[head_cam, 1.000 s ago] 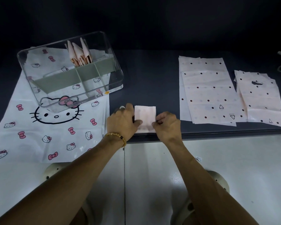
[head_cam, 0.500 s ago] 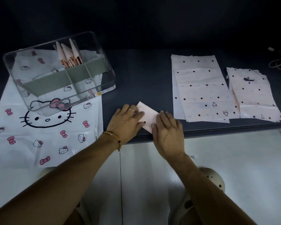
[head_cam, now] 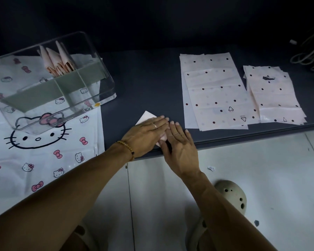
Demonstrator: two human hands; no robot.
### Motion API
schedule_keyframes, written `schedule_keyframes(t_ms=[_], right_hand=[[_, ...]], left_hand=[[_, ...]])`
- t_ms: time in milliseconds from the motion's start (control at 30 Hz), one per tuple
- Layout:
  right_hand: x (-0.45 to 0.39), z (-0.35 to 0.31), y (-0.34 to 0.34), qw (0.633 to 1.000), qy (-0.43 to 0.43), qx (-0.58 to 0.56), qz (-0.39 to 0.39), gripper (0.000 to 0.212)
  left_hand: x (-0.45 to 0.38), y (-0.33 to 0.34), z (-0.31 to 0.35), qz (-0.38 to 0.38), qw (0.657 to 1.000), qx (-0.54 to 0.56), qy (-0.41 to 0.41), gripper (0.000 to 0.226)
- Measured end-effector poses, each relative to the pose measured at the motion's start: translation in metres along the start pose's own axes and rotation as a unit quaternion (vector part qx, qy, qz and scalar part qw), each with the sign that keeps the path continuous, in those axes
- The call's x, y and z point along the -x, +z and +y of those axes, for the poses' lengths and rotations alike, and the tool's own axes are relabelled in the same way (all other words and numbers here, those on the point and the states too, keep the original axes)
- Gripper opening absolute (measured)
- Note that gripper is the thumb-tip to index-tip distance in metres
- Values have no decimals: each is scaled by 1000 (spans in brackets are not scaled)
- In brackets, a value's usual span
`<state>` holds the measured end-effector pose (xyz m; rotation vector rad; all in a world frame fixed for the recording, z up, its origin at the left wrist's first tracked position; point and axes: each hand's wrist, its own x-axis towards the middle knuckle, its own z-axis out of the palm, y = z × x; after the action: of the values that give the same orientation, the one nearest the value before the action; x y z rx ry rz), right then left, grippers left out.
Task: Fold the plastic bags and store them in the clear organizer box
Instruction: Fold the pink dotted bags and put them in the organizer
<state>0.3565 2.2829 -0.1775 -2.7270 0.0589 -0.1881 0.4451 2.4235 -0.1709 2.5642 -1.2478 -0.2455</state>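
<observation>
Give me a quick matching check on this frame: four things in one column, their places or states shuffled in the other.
1 folded bag
2 clear organizer box
3 folded pink bags
4 polka-dot bags

A standing in a rear compartment
B lying flat and unfolded, on the right
C pressed under both hands
D on the cat-print sheet

Pairs: 1-C, 2-D, 3-A, 4-B

Both forearms are bare, with no sleeves in view. The left wrist wears a bracelet (head_cam: 126, 148) of small tan beads with one dark bead. A thin, pale ring (head_cam: 154, 125) sits on a finger of the left hand (head_cam: 145, 136). The right hand (head_cam: 179, 145) wears nothing.
</observation>
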Motion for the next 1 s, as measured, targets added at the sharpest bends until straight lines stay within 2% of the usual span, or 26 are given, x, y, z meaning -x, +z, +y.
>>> schedule_keyframes(t_ms=[100,267,467,633,700,767,833,867,933,1000], right_hand=[[0,1,0,1000,0,8,-1,49],[1,0,1,1000,8,6,-9,51],[-1,0,-3,1000,1,-6,-9,47],[-10,6,-12,994,-27,28,-101,55],[-16,7,-16,992,-17,38,-119,58],[-23,2,-22,992,24,22,-121,59],[-33,-9,-30,991,76,-28,-109,60],[-40,-15,-33,987,105,-67,-101,61],[-56,-29,-41,970,150,-166,-92,60],[-73,-49,-49,941,159,-285,-94,38]], left_hand=[[1,-3,-19,-19,1000,-7,21,49],[12,-19,-56,-32,998,-31,-36,51],[2,-29,-31,22,998,16,-58,52],[-24,-32,-15,21,994,-64,-91,33],[-27,-36,-13,5,993,-34,-110,20],[-20,-41,-15,13,989,50,-137,11],[-8,-50,-19,45,963,184,-190,4],[0,-55,-22,71,937,264,-217,3],[15,-67,-29,128,869,401,-260,6],[29,-80,-36,177,804,492,-282,7]])
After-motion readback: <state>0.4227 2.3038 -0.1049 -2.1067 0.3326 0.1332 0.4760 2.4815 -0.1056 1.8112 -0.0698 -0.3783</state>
